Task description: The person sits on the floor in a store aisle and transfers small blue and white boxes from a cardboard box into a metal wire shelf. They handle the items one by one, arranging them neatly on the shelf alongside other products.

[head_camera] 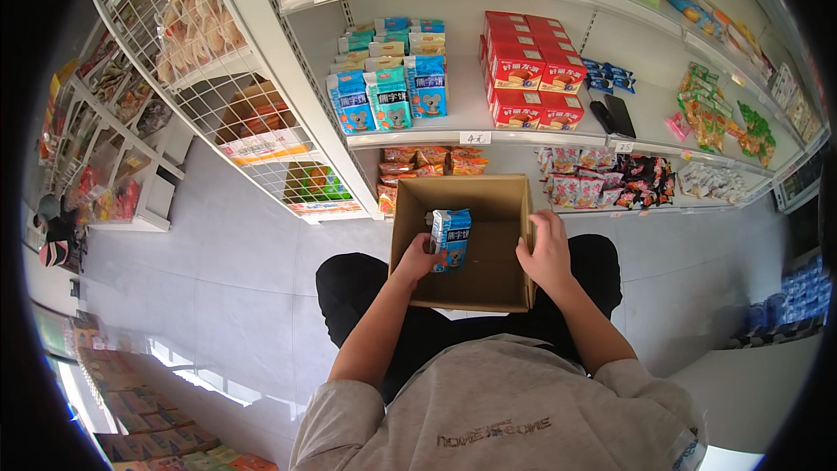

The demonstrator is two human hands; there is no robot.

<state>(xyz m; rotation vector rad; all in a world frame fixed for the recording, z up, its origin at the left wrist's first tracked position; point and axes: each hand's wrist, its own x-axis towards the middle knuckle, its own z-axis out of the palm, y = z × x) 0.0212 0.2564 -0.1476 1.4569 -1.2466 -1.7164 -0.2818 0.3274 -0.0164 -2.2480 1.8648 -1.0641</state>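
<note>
My left hand point(418, 258) grips a blue snack pack point(452, 240) with a mouse picture, held over the opening of a cardboard box point(526, 193). The box stands open between my knees, and the part of its inside that shows holds no other pack. My right hand point(546, 250) is at the box's right wall, fingers apart, holding nothing. On the shelf ahead, at the left, similar blue packs point(428, 88) and a teal pack point(390, 98) stand upright in rows. Red snack boxes point(520, 69) are stacked to the right of them.
The shelf edge point(418, 140) runs just beyond the box. Right of the red boxes lie a dark phone-like object point(619, 116) and small blue packets point(608, 76). Bagged snacks point(575, 176) fill the bottom shelf. A white wire side panel point(216, 78) stands at the left.
</note>
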